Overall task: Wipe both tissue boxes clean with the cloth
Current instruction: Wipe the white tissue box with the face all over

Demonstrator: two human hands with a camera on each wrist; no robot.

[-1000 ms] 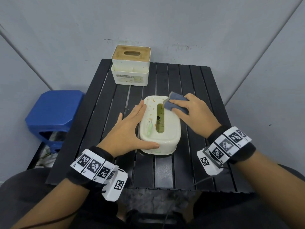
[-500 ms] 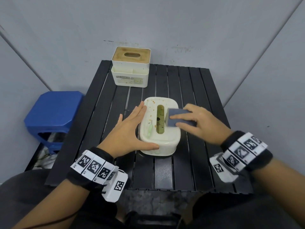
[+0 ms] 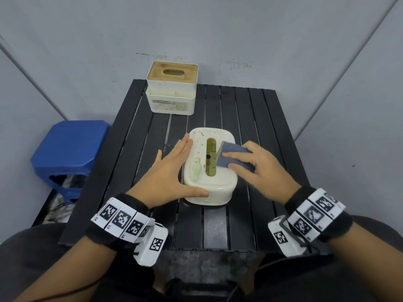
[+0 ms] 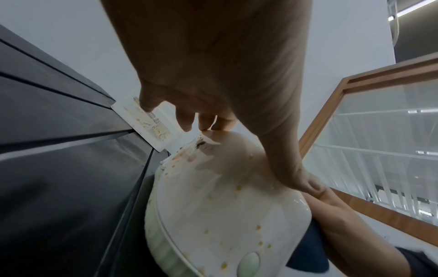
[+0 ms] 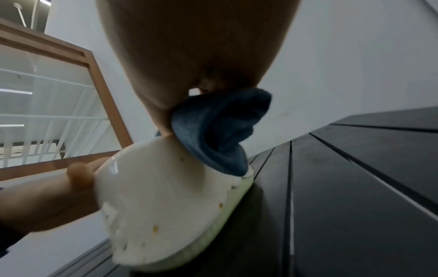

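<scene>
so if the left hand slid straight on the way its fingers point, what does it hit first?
Probably the square tissue box with the wooden lid at the table's far edge. The left hand lies open along the oval tissue box, fingers aimed away from the person; only bare black slats lie between. Depth is approximate.

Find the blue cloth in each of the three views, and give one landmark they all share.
Head: the blue cloth lies right of centre, under the right hand on the near box's lid.
Left wrist: only a dark blue patch at the bottom right, behind the box.
Right wrist: centre, bunched below the palm.
Shared landmark: the rounded white tissue box.
</scene>
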